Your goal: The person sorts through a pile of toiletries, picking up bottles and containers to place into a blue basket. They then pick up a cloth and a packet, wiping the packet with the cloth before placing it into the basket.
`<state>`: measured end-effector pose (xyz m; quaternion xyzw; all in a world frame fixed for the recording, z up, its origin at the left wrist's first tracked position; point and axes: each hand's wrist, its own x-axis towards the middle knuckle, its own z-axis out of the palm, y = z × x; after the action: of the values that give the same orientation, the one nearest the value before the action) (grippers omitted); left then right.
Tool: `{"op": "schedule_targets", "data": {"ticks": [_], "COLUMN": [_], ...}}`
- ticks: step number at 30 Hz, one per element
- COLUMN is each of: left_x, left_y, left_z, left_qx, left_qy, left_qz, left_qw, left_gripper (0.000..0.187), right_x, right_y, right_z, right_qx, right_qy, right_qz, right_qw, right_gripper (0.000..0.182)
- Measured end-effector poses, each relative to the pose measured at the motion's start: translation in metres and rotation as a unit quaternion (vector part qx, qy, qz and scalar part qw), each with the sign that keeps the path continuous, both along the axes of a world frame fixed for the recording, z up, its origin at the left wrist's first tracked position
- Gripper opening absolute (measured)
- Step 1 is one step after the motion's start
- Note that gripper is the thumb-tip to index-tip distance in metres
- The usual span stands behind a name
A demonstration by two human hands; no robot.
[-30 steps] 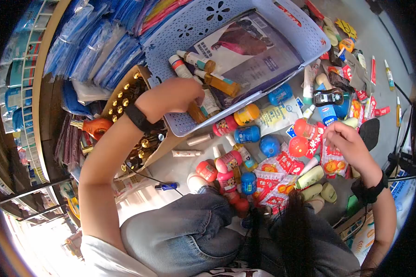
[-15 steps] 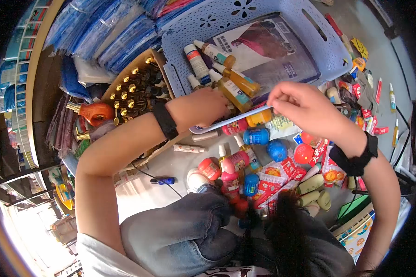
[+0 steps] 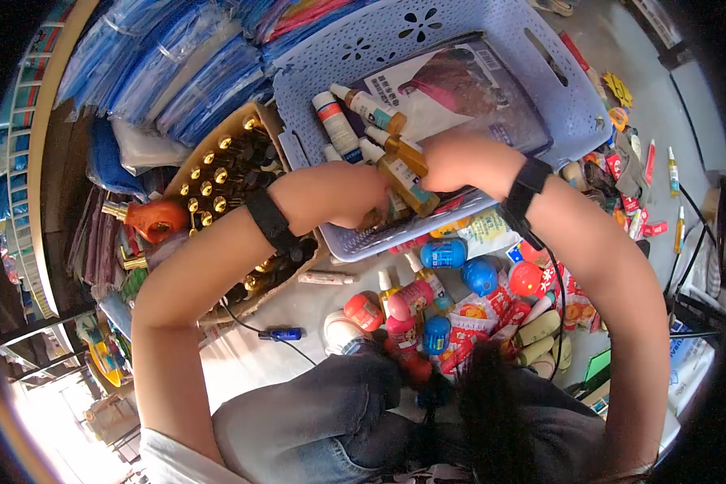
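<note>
A light blue plastic basket (image 3: 298,81) holds a flat plastic-wrapped package (image 3: 452,89) and several bottles. My left hand (image 3: 351,194) reaches over its near left rim, fingers curled down among the bottles; what they hold is hidden. My right hand (image 3: 452,161) is inside the basket, just right of a yellow oil bottle (image 3: 407,184) with a white cap, its fingers blurred and partly hidden. A white bottle with a red and blue label (image 3: 336,127) and another spray bottle (image 3: 369,107) lie behind my hands.
Left of the basket stands a cardboard box (image 3: 276,125) of black bottles with gold tops. Coloured bottles, red packets (image 3: 464,347) and a blue ball-shaped container (image 3: 480,276) lie on the floor in front. Stacked blue packages (image 3: 161,64) fill the back left.
My right hand has moved left from the basket's near rim into the basket, beside the bottles. My left hand stays among the bottles. The view has shifted slightly.
</note>
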<state>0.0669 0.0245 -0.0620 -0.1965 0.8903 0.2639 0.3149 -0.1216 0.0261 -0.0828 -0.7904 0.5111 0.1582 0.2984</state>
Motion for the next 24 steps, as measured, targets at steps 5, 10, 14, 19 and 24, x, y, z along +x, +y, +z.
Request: {"op": "schedule_targets", "data": {"ticks": [5,10,14,19,24], "left_x": [0.009,0.001,-0.014,-0.015,-0.011], "left_y": [-0.009,-0.019,-0.015,-0.008,-0.011], "left_z": [-0.013,-0.005,-0.011,-0.02,-0.017], "left_qx": [0.015,-0.12,-0.137,-0.229,-0.263], "left_qy": [0.072,0.183,0.11,0.156,0.164], "left_qz": [0.07,0.071,0.038,-0.06,-0.114], "left_qw": [0.995,0.973,0.984,0.959,0.944], "left_gripper": [0.028,0.032,0.025,0.016,0.019], "right_x": [0.007,0.005,0.005,-0.006,-0.014], "right_y": [-0.011,-0.015,-0.012,-0.006,-0.008], "right_z": [-0.007,-0.03,-0.021,-0.001,0.019], "right_qx": [0.11,0.062,0.114,0.2,0.193], "right_qy": [-0.011,0.0,0.027,0.014,0.04], "right_qz": [-0.003,0.023,-0.004,-0.052,-0.068], "right_qw": [0.994,0.998,0.993,0.978,0.978], "right_gripper": [0.053,0.057,0.052,0.04,0.035]}}
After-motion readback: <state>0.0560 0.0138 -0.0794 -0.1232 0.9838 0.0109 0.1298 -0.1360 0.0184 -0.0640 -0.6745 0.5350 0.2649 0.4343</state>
